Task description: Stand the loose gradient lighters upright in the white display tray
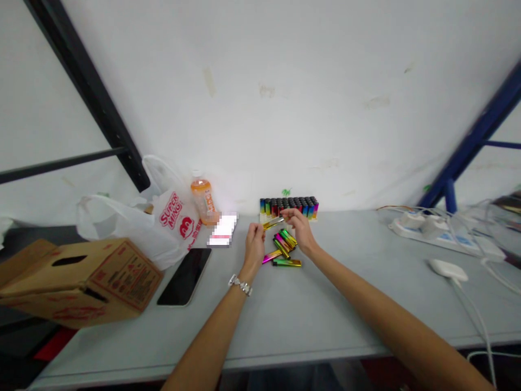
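Observation:
My left hand (pixel 255 242), with a silver bracelet at the wrist, is closed on one end of a gold lighter (pixel 272 222). The fingers of my right hand (pixel 298 224) pinch at the lighter's other end, where a small silver part shows. Below and between the hands, several shiny multicoloured lighters (pixel 284 243) lie in a loose pile on the grey table (pixel 313 315). Behind them, against the wall, a tray of upright black-topped lighters (pixel 290 205) stands in rows, partly hidden by my right hand.
To the left are a cardboard box (pixel 122 277), a white plastic bag (pixel 163 239), a black phone (pixel 185 277) and an orange drink bottle (pixel 203 201). A white power strip (pixel 448 236), a white charger (pixel 449 269) and cables lie at the right.

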### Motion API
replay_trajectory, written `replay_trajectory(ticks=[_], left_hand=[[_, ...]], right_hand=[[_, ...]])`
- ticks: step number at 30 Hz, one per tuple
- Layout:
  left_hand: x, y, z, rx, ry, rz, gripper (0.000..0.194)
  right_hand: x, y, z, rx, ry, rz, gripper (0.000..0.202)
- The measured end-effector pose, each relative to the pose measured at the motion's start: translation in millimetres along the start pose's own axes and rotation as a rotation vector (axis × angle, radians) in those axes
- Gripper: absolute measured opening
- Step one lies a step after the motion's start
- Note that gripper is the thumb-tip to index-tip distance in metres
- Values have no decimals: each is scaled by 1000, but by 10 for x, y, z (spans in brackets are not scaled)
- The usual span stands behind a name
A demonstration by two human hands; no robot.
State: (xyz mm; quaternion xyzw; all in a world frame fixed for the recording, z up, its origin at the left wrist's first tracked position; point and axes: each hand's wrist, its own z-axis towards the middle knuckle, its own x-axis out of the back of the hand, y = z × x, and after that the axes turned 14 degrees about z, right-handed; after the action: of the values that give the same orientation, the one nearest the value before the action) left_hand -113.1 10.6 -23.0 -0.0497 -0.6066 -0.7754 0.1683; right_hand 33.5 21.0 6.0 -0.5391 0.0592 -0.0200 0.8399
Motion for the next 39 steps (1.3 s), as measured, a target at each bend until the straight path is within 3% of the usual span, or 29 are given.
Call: replay_trajectory(ticks=[4, 8, 12, 15, 20, 24, 27, 31, 39], left_hand=[[-46, 121, -114, -159, -115, -1, 31], [14, 190, -153, -340, -160, 184, 27], [96, 209, -147, -494, -226, 384, 24], [157, 232, -145, -525, -247, 389, 28], [218, 237, -117, -388, -125, 330, 46], [173, 183, -106, -349, -117, 331, 48], [127, 156, -113, -355, -128, 343, 48], [102, 152, -122, -371, -143, 364, 47], [117, 156, -108, -415, -164, 436, 42]], right_hand=[[-28, -10, -312, -166, 99, 350, 30], [-28, -103, -383, -288, 162, 723, 37], [-25, -171, -390, -359, 158, 843, 38], [-30, -180, -426, -296, 121, 791, 41], [-30, -141, -535, -254, -1, 525, 37], [-43, -60, -561, -220, 52, 330, 48], [-48, -22, -549, -172, 113, 224, 41], [-51, -25, -560, -127, 122, 216, 37], [-35, 28, -595, -180, 82, 321, 49]])
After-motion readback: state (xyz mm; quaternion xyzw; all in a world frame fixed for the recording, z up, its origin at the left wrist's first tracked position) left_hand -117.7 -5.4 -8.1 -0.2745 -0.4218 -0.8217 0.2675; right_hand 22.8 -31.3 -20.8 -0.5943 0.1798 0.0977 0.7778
